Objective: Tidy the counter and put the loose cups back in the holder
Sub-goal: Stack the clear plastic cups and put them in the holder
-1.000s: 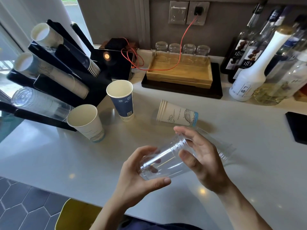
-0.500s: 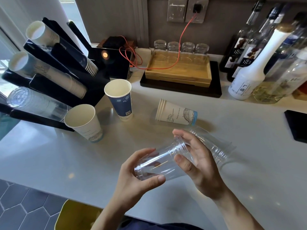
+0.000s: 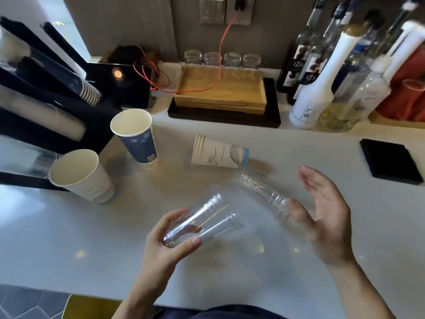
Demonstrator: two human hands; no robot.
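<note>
Pale counter (image 3: 69, 238) filled the view, with a black cup holder (image 3: 46, 107) at the left edge. A moment earlier both hands held one clear plastic cup (image 3: 202, 217); now the right hand (image 3: 326, 215) had let go, fingers spread and empty, beside a second clear cup (image 3: 264, 192) lying on its side. The left hand (image 3: 170, 247) alone pinched the first cup between thumb and fingers, tilted above the counter. That likely freed it for the holder. Paper cups sat loose: a blue one (image 3: 138, 137) and a white one (image 3: 82, 176) upright, a stack (image 3: 218, 153) toppled.
</note>
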